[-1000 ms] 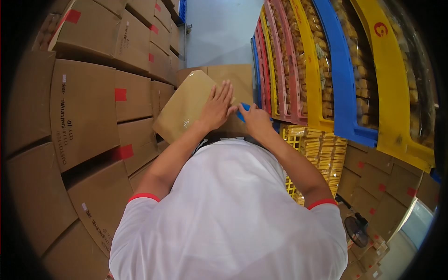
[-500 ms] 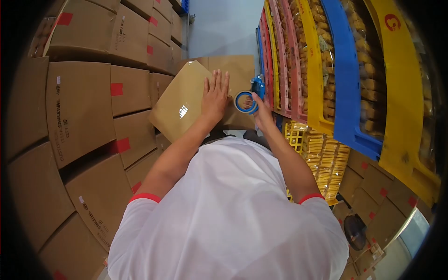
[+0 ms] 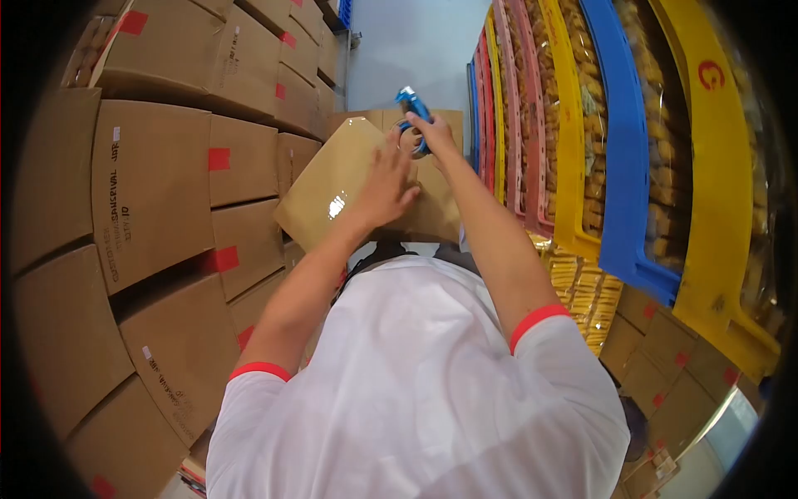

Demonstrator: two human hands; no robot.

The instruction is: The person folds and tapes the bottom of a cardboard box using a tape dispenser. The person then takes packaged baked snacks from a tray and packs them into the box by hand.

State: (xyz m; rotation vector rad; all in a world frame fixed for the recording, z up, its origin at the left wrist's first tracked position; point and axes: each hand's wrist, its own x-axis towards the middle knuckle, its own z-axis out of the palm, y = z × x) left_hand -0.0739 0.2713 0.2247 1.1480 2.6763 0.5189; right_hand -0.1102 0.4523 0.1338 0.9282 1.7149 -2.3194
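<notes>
My left hand lies on a brown cardboard box, its fingers apart and nothing held in them. A glossy strip of clear tape shines on the box's top. My right hand grips a blue tape dispenser by its near part, just beyond and to the right of my left fingertips. The dispenser's end points away from me, and the ring of the roll shows beside my right fingers.
Stacked cardboard boxes with red tape line the left side. On the right stand yellow, blue and pink crates of packed goods. Yellow packets sit below them. Grey floor shows ahead.
My right hand has moved forward and left with the dispenser, from the box's right side to its far part. My left hand stays on the box, its fingers now a little more bent.
</notes>
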